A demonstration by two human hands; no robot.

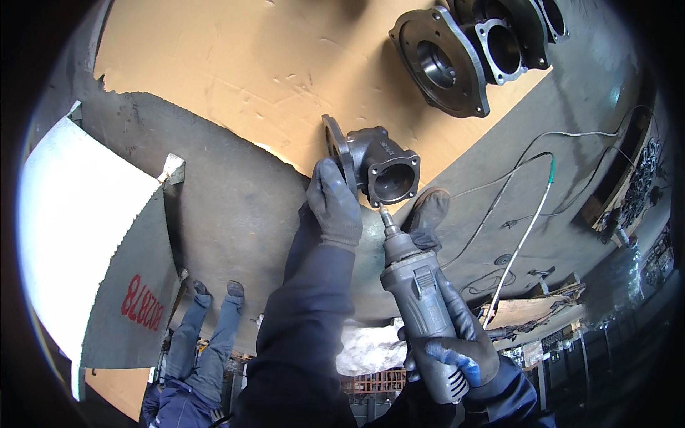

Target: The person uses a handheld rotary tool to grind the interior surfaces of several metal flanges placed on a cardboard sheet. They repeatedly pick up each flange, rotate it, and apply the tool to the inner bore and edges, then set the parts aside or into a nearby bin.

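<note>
My gloved left hand (334, 203) is closed on the near edge of a dark cast-metal flanged housing (374, 146). The housing has a round flange on its left and a squarish flange with a round bore facing me. My right hand (462, 349), in a dark glove with blue patches, is wrapped round a grey die grinder (419, 289). The grinder's narrow tip points up at the lower left corner of the squarish flange, touching or very close to it. Whether its bit is spinning I cannot tell.
Several similar dark housings (442, 68) rest on the cardboard sheet (214, 64) at the far right. Cables (510, 178) and a pale hose (523, 246) trail over the floor on the right. A large curved metal plate (128, 285) stands at left; another person's legs (207, 328) are beyond it.
</note>
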